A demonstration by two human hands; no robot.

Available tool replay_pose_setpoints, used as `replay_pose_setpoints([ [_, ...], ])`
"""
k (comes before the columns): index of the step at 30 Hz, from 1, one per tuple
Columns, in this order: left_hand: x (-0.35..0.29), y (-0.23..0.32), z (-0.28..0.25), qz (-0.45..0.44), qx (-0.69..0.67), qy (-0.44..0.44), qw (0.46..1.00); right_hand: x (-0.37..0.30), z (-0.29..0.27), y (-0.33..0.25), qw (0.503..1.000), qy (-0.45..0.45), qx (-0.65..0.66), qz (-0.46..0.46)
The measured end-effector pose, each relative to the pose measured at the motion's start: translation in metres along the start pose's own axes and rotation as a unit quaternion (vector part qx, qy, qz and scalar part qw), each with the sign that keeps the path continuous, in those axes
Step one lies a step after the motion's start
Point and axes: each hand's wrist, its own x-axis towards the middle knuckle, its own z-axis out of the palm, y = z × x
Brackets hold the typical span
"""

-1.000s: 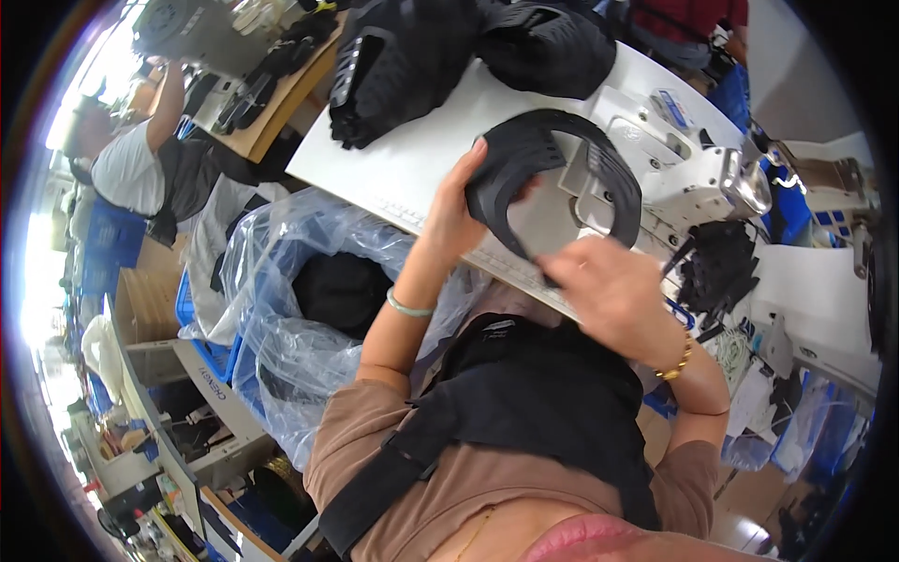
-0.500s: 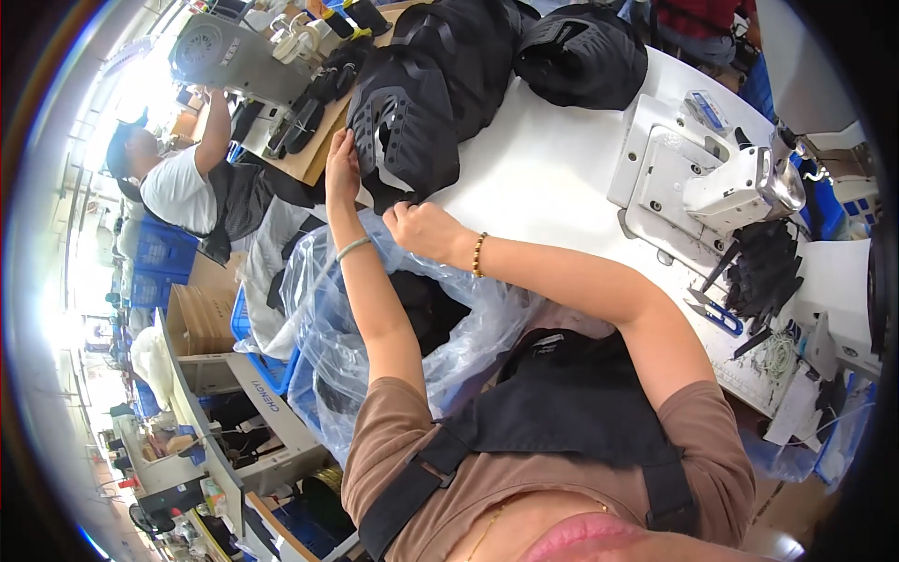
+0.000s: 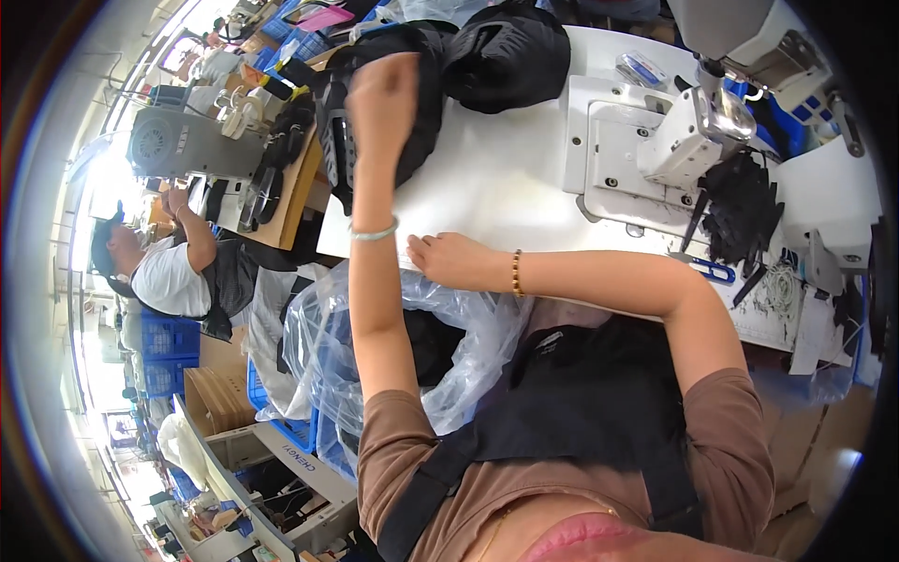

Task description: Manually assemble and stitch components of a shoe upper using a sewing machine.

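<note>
My left hand is smeared by motion over a stack of black shoe uppers at the far left of the white table. Whether its fingers hold an upper cannot be made out. Ribbed side panels and eyelets show on the uppers left of that hand. My right hand hovers by the table's near edge with its fingers curled in, and nothing shows in them. Below both hands, a clear plastic bag gapes wide, with black material inside.
Another black pile of uppers lies at the back. On the right stands a white sewing machine, with black strips and blue-handled thread snips near it. A co-worker sits at a grey machine on the left.
My left hand has moved away from me, over the stack. The right hand has left the front upper's edge and drawn nearer, rightward. My view has shifted to the right.
</note>
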Motion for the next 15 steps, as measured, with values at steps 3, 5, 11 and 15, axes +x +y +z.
replay_pose_setpoints([
  [3,0.011,0.017,0.068,0.107,0.001,-0.050,0.993,-0.022,-0.024,-0.001,0.999,-0.026,0.044,0.002],
  [5,0.014,0.014,0.106,0.039,0.141,-0.076,0.986,-0.041,-0.046,0.005,0.997,-0.061,0.028,0.022],
  [11,0.010,0.023,0.140,-0.052,0.200,-0.131,0.970,-0.119,-0.122,0.037,0.992,-0.019,0.008,0.121],
  [15,0.002,0.021,0.139,0.023,0.194,-0.040,0.980,-0.141,-0.138,0.041,0.978,-0.015,0.039,0.204],
])
